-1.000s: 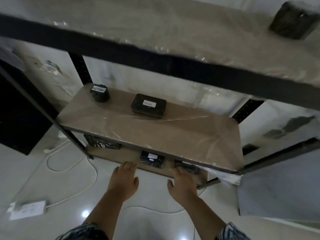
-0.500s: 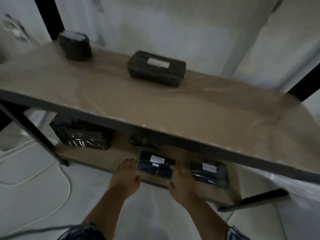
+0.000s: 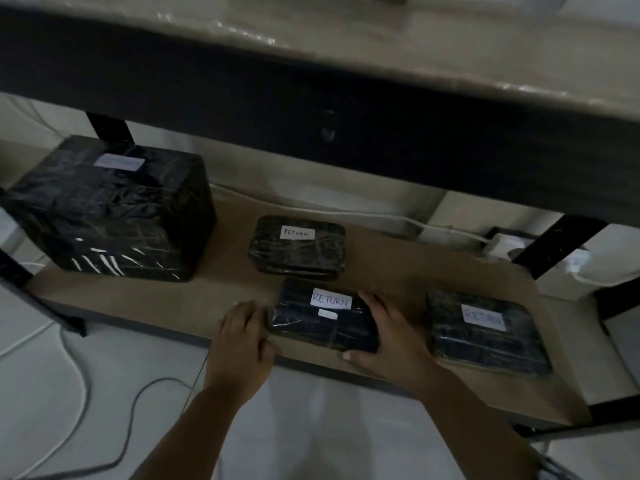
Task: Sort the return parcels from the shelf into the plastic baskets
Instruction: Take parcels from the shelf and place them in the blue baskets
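Note:
On the lowest shelf board lie several black film-wrapped parcels. The front middle parcel carries a white RETURN label. My left hand rests on the board against its left edge, fingers fairly straight. My right hand cups its right front corner, fingers along the right side and thumb at the front edge. Behind it sits a second RETURN parcel. A third RETURN parcel lies to the right. A large black box parcel with a blurred label stands at the left. No basket is visible.
The shelf above hangs low over the parcels, its dark front edge close overhead. Black uprights stand at both ends. White and grey cables trail over the tiled floor at left. A white plug block sits behind the board.
The view has dropped from the upper shelves to the lowest one. Both hands have reached forward and now flank the front middle parcel, the right one wrapping its corner.

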